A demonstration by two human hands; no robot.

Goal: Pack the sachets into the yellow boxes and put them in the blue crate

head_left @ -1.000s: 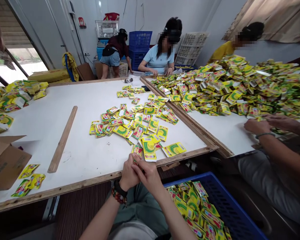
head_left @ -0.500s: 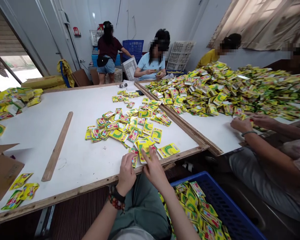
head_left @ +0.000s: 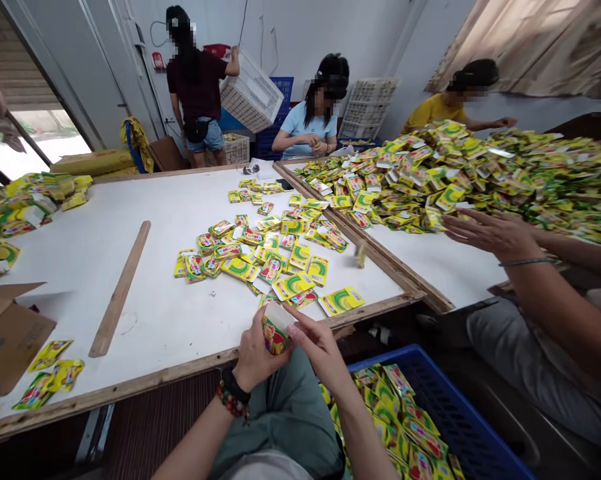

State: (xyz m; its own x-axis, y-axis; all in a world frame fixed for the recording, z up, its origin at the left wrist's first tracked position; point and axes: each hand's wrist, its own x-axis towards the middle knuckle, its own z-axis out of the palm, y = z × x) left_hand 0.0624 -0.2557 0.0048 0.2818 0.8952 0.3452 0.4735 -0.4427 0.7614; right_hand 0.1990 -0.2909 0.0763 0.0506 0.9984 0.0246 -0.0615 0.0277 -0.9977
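My left hand [head_left: 254, 352] is wrapped around a small printed carton [head_left: 275, 335], yellow, green and red, tilted just above the table's front edge. The carton's pale top end faces up. At its right side my right hand [head_left: 319, 345] pinches it, with the thumb by the top edge. Beyond both hands lies a loose heap of similar small cartons [head_left: 270, 270] on the white table [head_left: 175, 320]. A single yellow carton [head_left: 341, 301] lies flat by the front edge. Close to the wooden divider, a small carton [head_left: 360, 257] is blurred by motion.
A blue crate [head_left: 460, 407] of yellow-green packets stands low at my right. Past the wooden divider [head_left: 380, 257] rises a big pile of cartons [head_left: 445, 177]; a co-worker's hands [head_left: 495, 233] reach there. A wooden strip [head_left: 123, 287] and cardboard box [head_left: 15, 340] are on the left.
My hands have lifted a carton off the table edge and turned it upright between them. A blurred carton now shows near the divider. The standing person at the back has raised a white crate.
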